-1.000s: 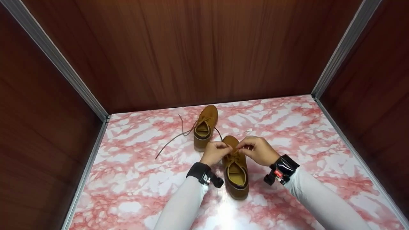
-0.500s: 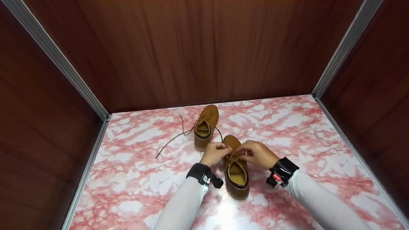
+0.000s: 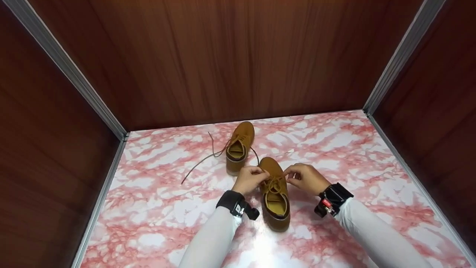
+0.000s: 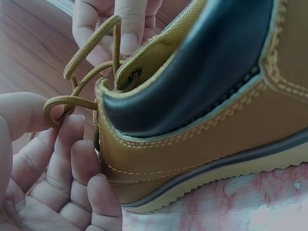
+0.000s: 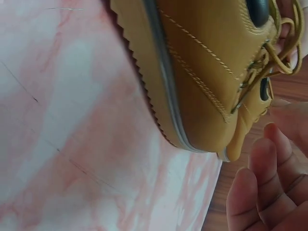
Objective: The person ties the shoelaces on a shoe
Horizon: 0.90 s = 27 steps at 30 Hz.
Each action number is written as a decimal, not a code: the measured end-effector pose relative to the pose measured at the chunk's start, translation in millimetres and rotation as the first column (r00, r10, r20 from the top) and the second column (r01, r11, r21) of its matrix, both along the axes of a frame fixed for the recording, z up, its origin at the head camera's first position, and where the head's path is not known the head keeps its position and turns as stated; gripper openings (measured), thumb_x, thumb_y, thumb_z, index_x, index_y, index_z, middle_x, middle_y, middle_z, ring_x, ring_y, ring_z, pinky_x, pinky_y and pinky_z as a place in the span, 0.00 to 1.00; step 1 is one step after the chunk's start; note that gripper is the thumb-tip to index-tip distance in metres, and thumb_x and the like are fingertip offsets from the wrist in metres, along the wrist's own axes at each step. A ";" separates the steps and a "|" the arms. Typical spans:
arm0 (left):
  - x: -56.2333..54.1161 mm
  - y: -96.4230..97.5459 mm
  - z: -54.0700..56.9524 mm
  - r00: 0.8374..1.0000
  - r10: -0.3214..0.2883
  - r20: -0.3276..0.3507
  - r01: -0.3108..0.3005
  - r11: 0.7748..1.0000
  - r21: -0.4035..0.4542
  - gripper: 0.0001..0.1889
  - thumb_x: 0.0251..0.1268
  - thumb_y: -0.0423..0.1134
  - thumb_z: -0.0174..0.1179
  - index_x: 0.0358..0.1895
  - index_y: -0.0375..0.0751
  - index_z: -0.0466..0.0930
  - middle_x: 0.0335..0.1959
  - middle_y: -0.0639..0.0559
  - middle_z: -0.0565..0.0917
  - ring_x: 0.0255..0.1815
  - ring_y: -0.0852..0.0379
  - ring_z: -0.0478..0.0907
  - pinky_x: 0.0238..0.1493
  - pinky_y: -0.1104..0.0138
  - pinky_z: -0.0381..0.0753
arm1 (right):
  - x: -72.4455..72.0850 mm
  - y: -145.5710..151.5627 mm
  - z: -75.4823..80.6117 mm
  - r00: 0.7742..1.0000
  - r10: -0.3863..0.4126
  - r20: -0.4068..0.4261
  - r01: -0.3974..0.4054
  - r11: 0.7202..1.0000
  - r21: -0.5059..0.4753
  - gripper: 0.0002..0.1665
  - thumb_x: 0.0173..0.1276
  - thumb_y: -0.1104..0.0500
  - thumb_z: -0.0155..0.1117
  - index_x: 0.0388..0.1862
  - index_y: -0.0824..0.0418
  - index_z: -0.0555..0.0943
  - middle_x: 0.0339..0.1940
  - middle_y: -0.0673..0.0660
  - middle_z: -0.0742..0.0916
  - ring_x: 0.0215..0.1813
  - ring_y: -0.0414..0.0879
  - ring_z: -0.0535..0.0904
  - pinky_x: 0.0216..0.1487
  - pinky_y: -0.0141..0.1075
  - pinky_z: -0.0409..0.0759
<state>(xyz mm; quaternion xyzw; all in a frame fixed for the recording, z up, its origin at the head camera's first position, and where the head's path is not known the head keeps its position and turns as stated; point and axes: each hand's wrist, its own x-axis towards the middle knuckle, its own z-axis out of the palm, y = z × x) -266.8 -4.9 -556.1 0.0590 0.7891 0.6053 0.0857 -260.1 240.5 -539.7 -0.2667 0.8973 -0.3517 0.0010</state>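
Note:
The nearer tan lace-up shoe (image 3: 276, 219) stands upright, toe away from me. My left hand (image 3: 248, 180) is at the left of its tongue, pinching the brown shoelace (image 4: 72, 100) between thumb and forefinger; the other fingers are half curled. Across the shoe, my right hand (image 3: 305, 179) is at the right edge of the lacing, thumb and forefinger drawn together on the lace; the right wrist view hardly shows the lace at those fingertips. Loose loops of shoelace (image 5: 288, 53) rise over the shoe's opening.
A matching shoe (image 3: 243, 130) stands farther back to the left, its loose lace (image 3: 199, 163) trailing left across the pink-and-white marbled surface (image 3: 156, 208). Dark wood panels (image 3: 208, 59) with grey metal corner strips (image 3: 398, 52) close in the back and sides.
My right hand has moved right and slightly toward me, from above the lacing to the shoe's right edge. A lace loop now shows over the tongue. My left hand has hardly moved.

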 end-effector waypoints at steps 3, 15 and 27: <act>0.3 0.3 -0.7 1.000 0.006 -0.003 -0.006 1.000 0.000 0.10 0.64 0.39 0.70 0.34 0.34 0.89 0.26 0.60 0.83 0.25 0.65 0.76 0.30 0.74 0.76 | -0.1 -3.2 -4.5 1.000 -0.003 0.002 0.003 1.000 0.017 0.12 0.68 0.66 0.72 0.50 0.57 0.89 0.37 0.52 0.89 0.38 0.39 0.82 0.39 0.30 0.81; 1.9 1.2 -2.2 1.000 -0.004 0.001 0.004 1.000 0.014 0.09 0.64 0.39 0.70 0.34 0.34 0.89 0.33 0.51 0.89 0.29 0.64 0.78 0.34 0.74 0.78 | -2.0 -13.9 -22.1 0.998 -0.018 -0.058 0.019 1.000 0.023 0.11 0.67 0.65 0.73 0.46 0.54 0.92 0.38 0.53 0.90 0.41 0.44 0.84 0.45 0.37 0.84; 3.5 3.1 -2.8 1.000 0.004 0.008 -0.004 0.998 0.066 0.11 0.64 0.37 0.69 0.32 0.30 0.85 0.22 0.60 0.82 0.25 0.61 0.76 0.29 0.74 0.76 | -0.7 -7.6 -23.2 0.998 -0.049 -0.049 0.050 0.998 0.025 0.04 0.66 0.66 0.72 0.35 0.58 0.86 0.34 0.52 0.86 0.37 0.41 0.81 0.41 0.34 0.82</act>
